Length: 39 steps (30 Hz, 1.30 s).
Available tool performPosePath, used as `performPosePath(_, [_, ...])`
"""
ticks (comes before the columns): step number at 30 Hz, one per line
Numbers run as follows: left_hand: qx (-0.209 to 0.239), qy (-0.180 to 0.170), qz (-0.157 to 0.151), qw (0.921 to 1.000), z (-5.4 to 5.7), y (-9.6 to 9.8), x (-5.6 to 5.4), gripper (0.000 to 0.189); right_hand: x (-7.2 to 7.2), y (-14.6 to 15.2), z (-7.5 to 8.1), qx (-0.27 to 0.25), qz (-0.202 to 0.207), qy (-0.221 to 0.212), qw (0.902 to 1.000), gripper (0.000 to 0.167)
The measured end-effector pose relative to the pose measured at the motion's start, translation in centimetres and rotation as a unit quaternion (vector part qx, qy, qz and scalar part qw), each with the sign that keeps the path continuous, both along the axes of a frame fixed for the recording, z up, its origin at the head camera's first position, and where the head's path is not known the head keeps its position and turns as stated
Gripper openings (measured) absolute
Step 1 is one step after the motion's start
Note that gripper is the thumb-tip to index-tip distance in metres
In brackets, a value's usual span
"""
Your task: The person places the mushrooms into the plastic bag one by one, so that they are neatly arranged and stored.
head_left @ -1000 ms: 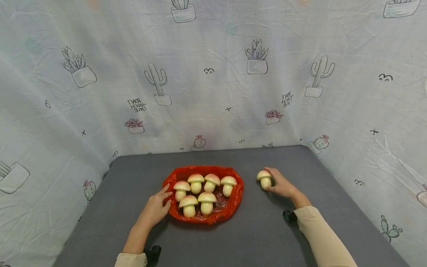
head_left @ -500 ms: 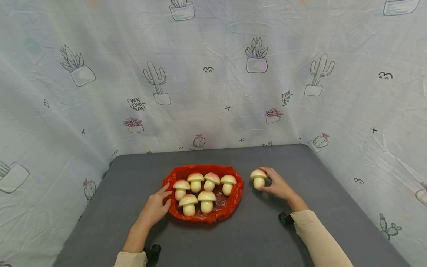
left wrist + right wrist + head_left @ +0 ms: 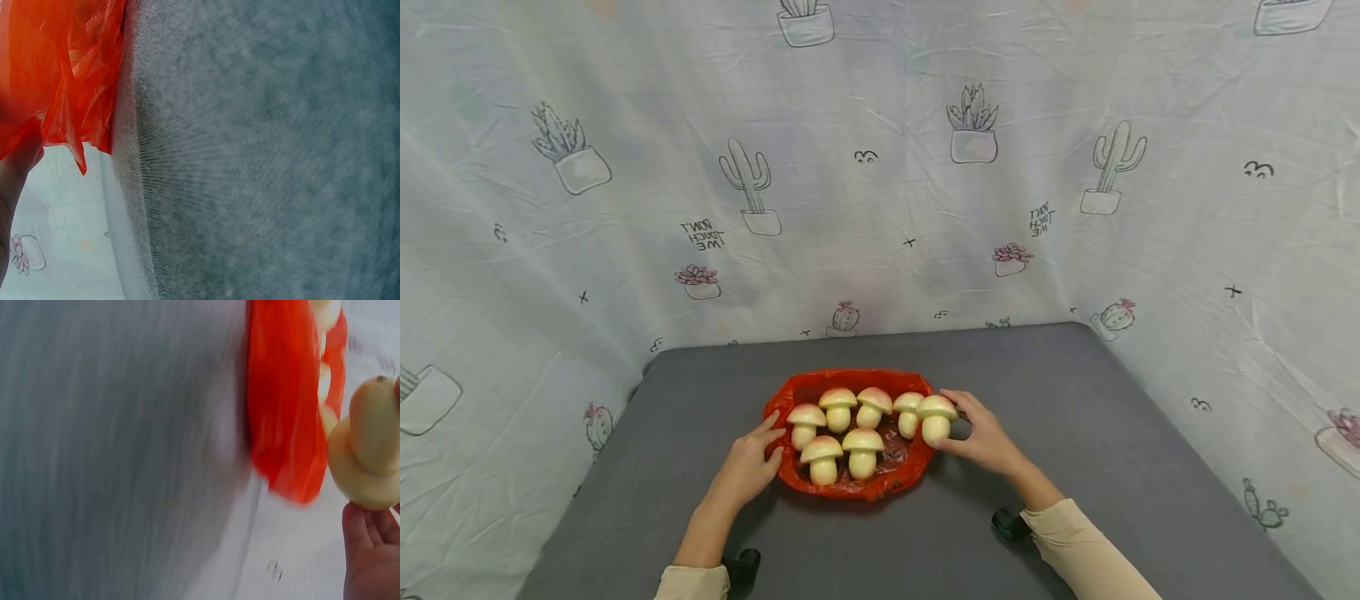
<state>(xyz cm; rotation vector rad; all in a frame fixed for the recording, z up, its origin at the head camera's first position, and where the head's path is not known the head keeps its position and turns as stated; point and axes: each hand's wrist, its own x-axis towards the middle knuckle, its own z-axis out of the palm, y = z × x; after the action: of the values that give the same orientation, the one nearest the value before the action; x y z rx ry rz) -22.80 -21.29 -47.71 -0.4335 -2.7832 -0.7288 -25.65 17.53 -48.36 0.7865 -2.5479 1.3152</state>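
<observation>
My right hand [image 3: 987, 435] grips a toy mushroom [image 3: 937, 418] with a pale stem and a yellow cap tinged pink, held upright at the right rim of a red plastic-lined basket [image 3: 872, 486]. In the right wrist view the mushroom [image 3: 369, 444] sits between thumb and fingers, beside the red plastic [image 3: 284, 406]. Several similar mushrooms [image 3: 862, 454] stand inside the basket. My left hand [image 3: 750, 467] rests its spread fingers on the basket's left rim. In the left wrist view a digit touches the crumpled red plastic [image 3: 56, 81]; the other fingers are hidden.
The basket stands on a dark grey table [image 3: 880, 550]. A pale curtain [image 3: 820, 183] printed with cacti hangs behind the table and along both sides. Black wrist cameras [image 3: 1009, 525] are strapped under both forearms.
My right hand has carried the mushroom leftward from the right of the table to the basket's right rim. My left hand has stayed on the left rim.
</observation>
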Motion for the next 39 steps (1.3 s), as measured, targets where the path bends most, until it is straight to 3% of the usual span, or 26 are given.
performPosePath(4, [0.001,0.006,0.000,1.0000,-0.1,0.0,0.0,0.032,0.7,-2.1,0.0,-0.004,0.016,0.009,0.9998,0.078])
performPosePath(11, [0.001,0.015,-0.004,0.9999,-0.1,0.0,0.0,0.031,1.4,-4.7,-0.4,0.035,0.016,0.015,0.9992,0.077])
performPosePath(28, [0.002,0.010,0.001,1.0000,0.1,0.0,0.3,0.032,1.7,-6.9,-0.9,0.132,0.005,0.005,0.9913,0.081])
performPosePath(39, [0.008,0.010,0.001,0.9999,0.2,0.1,0.2,0.031,1.9,-6.7,-0.5,0.095,0.003,-0.001,0.9954,0.088])
